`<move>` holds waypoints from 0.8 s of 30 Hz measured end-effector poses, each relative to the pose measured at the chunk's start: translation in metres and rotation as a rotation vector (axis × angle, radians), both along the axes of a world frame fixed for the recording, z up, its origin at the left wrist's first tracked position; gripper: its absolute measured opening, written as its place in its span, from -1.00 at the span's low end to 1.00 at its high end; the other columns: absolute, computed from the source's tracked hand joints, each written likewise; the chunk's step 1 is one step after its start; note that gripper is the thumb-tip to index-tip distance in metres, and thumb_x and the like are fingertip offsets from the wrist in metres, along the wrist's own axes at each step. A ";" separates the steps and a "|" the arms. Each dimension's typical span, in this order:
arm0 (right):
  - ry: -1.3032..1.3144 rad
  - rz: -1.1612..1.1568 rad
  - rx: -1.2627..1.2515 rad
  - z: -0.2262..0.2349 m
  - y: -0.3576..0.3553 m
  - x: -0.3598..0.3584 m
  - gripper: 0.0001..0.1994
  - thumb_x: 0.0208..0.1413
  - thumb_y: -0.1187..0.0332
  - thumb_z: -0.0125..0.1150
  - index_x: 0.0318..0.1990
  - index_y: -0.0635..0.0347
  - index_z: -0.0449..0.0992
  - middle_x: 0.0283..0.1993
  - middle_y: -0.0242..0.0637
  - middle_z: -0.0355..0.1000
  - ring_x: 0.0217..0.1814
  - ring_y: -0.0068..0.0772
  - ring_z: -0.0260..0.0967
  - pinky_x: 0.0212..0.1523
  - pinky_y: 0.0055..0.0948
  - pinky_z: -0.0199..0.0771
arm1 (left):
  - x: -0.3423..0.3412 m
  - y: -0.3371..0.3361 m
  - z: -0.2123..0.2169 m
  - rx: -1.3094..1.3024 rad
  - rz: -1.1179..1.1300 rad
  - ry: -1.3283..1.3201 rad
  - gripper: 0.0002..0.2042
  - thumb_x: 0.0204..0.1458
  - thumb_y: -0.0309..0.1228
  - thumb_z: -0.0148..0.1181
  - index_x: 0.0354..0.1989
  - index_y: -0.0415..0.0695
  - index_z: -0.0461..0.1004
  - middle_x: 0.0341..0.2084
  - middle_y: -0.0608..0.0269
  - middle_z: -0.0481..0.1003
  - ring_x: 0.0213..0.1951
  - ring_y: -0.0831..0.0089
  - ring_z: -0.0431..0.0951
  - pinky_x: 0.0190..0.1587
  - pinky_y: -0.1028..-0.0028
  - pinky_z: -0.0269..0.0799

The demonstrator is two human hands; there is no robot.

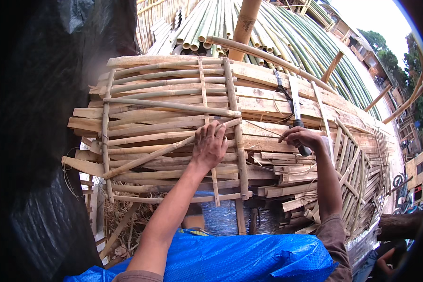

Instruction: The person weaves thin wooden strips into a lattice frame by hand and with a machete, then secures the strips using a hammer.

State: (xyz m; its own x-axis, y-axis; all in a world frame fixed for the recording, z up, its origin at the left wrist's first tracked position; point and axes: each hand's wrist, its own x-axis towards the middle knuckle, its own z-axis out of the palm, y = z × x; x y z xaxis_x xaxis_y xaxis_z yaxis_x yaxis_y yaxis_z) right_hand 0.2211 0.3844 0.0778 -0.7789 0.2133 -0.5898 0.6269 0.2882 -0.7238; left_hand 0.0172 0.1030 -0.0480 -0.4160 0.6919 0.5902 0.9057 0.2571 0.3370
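Note:
A lattice frame of split bamboo slats (169, 102) lies across a stack of wooden boards, with two diagonal braces meeting near its right upright. My left hand (210, 145) rests on it with curled fingers, gripping around the thin upright slat near that joint. Over to the right, my right hand (304, 137) is closed, thumb and index finger pinching the end of a thin bamboo strip (263, 128) that runs back to the frame's joint. A machete (294, 98) with a black handle lies on the boards beneath that hand. Whether its lower fingers touch the handle, I cannot tell.
Rough boards (263, 105) stretch to the right, beside a second bamboo lattice (350, 164). Long green bamboo poles (310, 61) lie beyond a bamboo rail (272, 58) and post (245, 28). Black plastic sheeting (42, 141) hangs at left; a blue tarp (221, 256) covers my lap.

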 end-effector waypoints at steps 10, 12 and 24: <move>-0.017 -0.072 0.224 -0.018 -0.008 -0.018 -0.61 0.35 0.04 0.06 0.14 0.06 0.55 -0.58 -0.63 0.13 -0.56 -0.74 0.05 -0.54 -0.63 0.09 | 0.000 0.000 -0.003 0.009 0.003 -0.010 -0.53 0.08 -0.28 0.17 0.18 -0.14 0.37 0.08 0.12 0.32 0.13 0.17 0.29 0.19 0.15 0.15; 0.010 -0.110 0.226 -0.027 -0.003 -0.019 -0.58 0.36 0.02 0.05 0.17 0.08 0.52 -0.56 -0.61 0.20 -0.54 -0.74 0.12 -0.53 -0.62 0.15 | 0.000 0.000 -0.003 0.008 -0.001 -0.016 -0.53 0.08 -0.28 0.17 0.18 -0.14 0.37 0.09 0.13 0.32 0.13 0.17 0.29 0.19 0.15 0.16; 0.150 0.087 0.217 -0.039 -0.004 -0.027 -0.72 0.14 0.37 0.15 -0.04 0.23 0.63 -0.46 -0.43 0.45 -0.41 -0.64 0.30 -0.35 -0.58 0.33 | -0.001 -0.001 -0.001 0.011 -0.012 -0.029 -0.53 0.08 -0.29 0.18 0.18 -0.14 0.38 0.10 0.13 0.33 0.13 0.16 0.30 0.20 0.16 0.18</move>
State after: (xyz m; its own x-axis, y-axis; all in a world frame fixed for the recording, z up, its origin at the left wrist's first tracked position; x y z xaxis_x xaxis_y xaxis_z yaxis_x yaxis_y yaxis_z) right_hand 0.1941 0.3802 0.0391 -0.8752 0.2505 -0.4139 0.4832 0.4949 -0.7222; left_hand 0.0167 0.1017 -0.0487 -0.4248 0.6905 0.5855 0.8985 0.2423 0.3662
